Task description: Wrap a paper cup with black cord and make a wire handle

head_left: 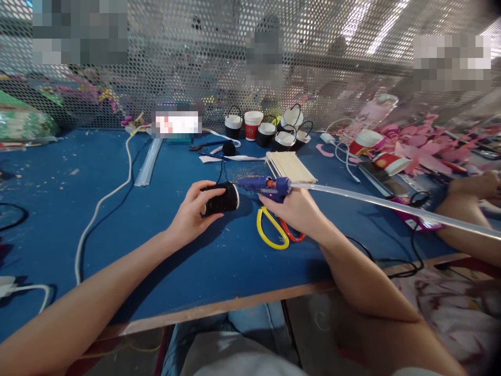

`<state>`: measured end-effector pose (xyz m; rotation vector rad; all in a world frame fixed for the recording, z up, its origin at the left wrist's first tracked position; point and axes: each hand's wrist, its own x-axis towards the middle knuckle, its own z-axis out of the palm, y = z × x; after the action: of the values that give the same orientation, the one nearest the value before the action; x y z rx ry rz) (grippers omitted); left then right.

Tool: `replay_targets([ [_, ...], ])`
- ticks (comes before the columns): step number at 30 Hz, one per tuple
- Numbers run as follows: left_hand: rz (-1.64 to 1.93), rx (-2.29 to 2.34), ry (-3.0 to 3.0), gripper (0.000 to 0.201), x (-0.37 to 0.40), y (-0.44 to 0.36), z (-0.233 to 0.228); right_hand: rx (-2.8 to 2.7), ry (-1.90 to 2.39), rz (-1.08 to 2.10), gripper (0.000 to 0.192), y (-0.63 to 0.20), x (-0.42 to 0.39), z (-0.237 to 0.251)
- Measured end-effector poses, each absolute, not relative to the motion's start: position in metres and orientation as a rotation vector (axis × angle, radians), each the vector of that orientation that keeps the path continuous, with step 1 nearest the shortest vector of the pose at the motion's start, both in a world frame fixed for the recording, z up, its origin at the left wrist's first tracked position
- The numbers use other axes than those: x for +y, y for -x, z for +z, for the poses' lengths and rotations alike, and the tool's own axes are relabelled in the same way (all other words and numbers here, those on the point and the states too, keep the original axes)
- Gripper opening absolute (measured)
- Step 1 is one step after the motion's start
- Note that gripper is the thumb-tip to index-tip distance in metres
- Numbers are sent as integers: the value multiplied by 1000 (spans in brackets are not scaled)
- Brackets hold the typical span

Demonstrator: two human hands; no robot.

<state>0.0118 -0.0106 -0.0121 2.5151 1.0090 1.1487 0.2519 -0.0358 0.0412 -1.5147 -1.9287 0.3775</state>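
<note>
Holding a glue gun (263, 185) to a black-wrapped cup (229, 200)

Above the blue table (219, 266), the cup lies sideways in the left hand (199, 206), fingers parted by its width and gripping its sides. Its white rim faces the nozzle; contact is unclear. The right hand (295, 209) curls closed round the gun's handle, beside yellow-and-red scissors (274, 243). The cup looks light, its wall thin and likely to dent; a gentle hold mid-body, away from the rim, should suit.

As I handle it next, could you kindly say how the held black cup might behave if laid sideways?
The black cup would probably roll, being round; it seems light, as the left hand alone holds it.
</note>
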Motion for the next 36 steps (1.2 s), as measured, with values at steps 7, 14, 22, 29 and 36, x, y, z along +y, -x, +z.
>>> replay_targets([
  [7,1111,1010,-2498,45,-11,-12,-13,-1837,1476,668,19,-258,-35,52],
  [14,1164,1056,-2265,46,-10,-12,-14,-1555,1460,412,35,-297,-4,53],
  [22,1235,1029,-2272,33,-12,-14,-9,-1694,2114,-63,38,-316,41,45],
  [29,1219,992,-2367,34,-16,-14,-5,-1606,2279,-226,38,-319,48,28],
  [36,1191,940,-2367,34,-18,-15,-6,-1952,1514,135,39,-268,22,46],
])
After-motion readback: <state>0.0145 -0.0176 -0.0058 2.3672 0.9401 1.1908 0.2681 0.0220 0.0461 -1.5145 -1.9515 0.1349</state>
